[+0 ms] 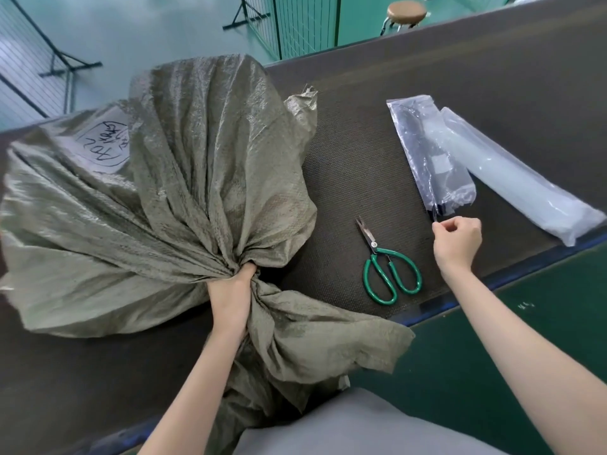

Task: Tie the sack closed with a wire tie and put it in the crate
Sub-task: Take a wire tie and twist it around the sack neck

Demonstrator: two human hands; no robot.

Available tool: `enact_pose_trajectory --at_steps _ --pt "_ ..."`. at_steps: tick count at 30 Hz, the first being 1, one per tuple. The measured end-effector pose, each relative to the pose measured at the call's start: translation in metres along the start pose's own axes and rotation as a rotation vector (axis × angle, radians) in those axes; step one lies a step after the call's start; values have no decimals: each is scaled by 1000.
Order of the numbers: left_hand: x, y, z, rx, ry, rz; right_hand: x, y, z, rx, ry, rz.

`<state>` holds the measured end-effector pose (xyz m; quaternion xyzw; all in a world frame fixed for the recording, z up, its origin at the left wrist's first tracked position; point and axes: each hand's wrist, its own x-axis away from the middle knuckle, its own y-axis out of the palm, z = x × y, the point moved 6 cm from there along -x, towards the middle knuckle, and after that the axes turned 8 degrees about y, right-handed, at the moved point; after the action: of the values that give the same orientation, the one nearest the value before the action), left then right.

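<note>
A large olive-green woven sack (pixel 157 198) lies on the dark table (pixel 361 142), with black handwriting on its upper left side. My left hand (pixel 231 293) grips its bunched neck tight; the loose mouth fans out toward me. My right hand (pixel 458 243) pinches the tip of a thin dark tie (pixel 435 214) that pokes out of the near end of a clear plastic packet of dark ties (pixel 430 159). No crate is in view.
Green-handled scissors (pixel 387 274) lie shut between the sack and my right hand. A second clear packet of pale ties (pixel 512 175) lies at the right, near the table's blue edge. A round stool (pixel 405 11) and green fencing stand beyond the table.
</note>
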<state>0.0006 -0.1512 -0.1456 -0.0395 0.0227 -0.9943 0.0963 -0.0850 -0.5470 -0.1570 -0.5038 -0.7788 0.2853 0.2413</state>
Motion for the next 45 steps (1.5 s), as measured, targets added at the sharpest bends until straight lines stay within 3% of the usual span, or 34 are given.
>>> enact_pose_trajectory --at_steps 7,11,14,19,27,31,39,42,45 --pt "6 -5 3 12 -19 -54 74 -37 -30 -282 -247 37" --pt "12 -8 9 27 -52 -137 113 -51 -65 -423 -390 -64" --pt "21 -13 7 141 -198 -200 140 -51 -89 -464 -464 -143" --pt "38 -18 17 251 -367 -295 190 -49 -127 -405 -633 -196" --pt "51 -32 27 286 -514 -355 253 -9 -154 -210 -951 -515" --pt "54 -33 32 333 -595 -426 255 17 -138 -73 -841 -720" --pt "60 -33 38 463 -598 -441 252 52 -129 145 -655 -834" --pt "64 -33 47 641 -525 -427 255 65 -135 203 -710 -843" --pt "64 -41 55 847 -403 -276 258 73 -141 243 -784 -851"
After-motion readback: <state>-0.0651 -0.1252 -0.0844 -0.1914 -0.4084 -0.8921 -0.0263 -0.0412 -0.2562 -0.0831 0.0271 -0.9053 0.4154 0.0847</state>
